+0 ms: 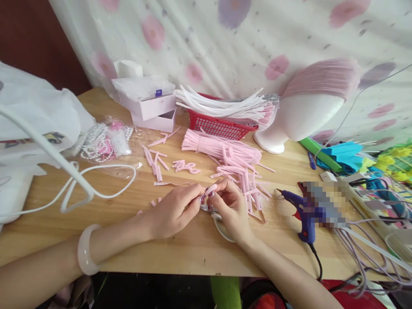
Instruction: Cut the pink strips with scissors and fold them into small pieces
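Observation:
Near the middle of the table, my left hand (175, 210) and my right hand (232, 210) meet, fingertips pinched on a small pink pipe cleaner piece (211, 189) bent into a loop. Under my right hand lie scissors, one pale handle (222, 227) showing. Bent pink shapes (186, 166) and short pink pieces (156, 165) lie beyond my left hand. A tied bundle of pink pipe cleaners (219, 146) rests behind, with a heap of folded pink pieces (241, 176) at its right. A measuring tape (164, 183) is partly hidden by my hands.
A red basket (215, 125) holds white pipe cleaners, beside a white foam head (296, 116). White boxes (152, 107) and bagged beads (109, 139) are at the back left. A blue glue gun (302, 212) and cables lie right; a white cable (106, 195) loops left.

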`<state>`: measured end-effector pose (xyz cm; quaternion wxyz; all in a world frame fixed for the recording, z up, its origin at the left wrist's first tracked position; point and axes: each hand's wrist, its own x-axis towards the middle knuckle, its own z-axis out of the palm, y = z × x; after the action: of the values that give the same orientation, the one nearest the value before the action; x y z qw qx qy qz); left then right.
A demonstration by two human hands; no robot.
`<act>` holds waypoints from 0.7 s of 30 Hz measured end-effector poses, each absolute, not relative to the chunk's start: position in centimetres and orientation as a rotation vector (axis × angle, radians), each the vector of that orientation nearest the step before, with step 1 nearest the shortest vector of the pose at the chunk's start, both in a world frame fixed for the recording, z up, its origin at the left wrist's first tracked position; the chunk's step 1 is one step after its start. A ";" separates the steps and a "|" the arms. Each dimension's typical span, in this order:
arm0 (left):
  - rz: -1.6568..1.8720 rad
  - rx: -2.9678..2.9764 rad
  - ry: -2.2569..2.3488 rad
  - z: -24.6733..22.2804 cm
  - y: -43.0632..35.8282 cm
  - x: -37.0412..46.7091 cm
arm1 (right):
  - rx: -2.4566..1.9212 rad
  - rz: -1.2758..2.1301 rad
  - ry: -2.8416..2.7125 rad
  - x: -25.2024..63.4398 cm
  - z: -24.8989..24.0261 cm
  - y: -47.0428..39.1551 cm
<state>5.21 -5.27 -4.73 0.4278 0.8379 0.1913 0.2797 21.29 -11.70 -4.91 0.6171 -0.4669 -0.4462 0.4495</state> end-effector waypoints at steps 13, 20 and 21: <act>0.578 1.676 0.495 -4.3 -5.0 5.6 | -1.016 1.140 -0.873 21.4 -5.0 -11.2; 0.377 1.022 0.300 -5.0 -4.5 6.3 | -0.800 1.448 -0.672 21.6 -4.9 -11.1; 0.378 0.988 0.290 -5.0 -4.5 6.4 | -0.783 1.494 -0.643 21.6 -5.0 -11.1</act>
<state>6.40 -4.55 -5.04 0.8535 0.4694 0.1380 0.1795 21.56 -11.06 -4.98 0.6194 -0.3405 -0.2796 0.6498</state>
